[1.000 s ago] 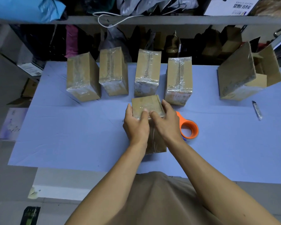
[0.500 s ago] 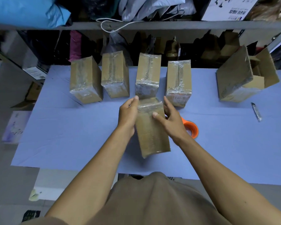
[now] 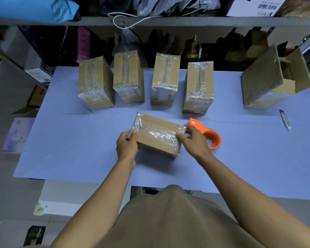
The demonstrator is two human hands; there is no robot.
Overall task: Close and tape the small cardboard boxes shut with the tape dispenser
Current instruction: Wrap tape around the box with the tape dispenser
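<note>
Worktop (image 3: 64, 154): blue sheet over the surface; shelving with bags and cartons behind its far edge.
Far row, left to right: first taped box (image 3: 95, 86), second taped box (image 3: 128, 77), third taped box (image 3: 166, 79), fourth taped box (image 3: 199, 86); all four stand closed along the far edge, clear tape over their seams.
Left hand (image 3: 127, 146): fingers curled round the left end of the held box, thumb on top of it.
Held box (image 3: 157, 135): mid-worktop, lying lengthwise left to right, wrapped in clear tape, far-left corner turned slightly away. Whether its underside rests fully on the sheet, cannot tell.
Right hand (image 3: 193, 139): thumb and fingers pinch the right end of the held box.
Tape dispenser (image 3: 208, 134): orange, on the sheet just beside the right hand, partly hidden behind it; neither hand holds it.
Open box (image 3: 263, 81): larger carton at the far right corner, flaps standing open.
Small wrapped item (image 3: 285, 119): silvery, near the right edge, well apart from the hands; too small to identify.
</note>
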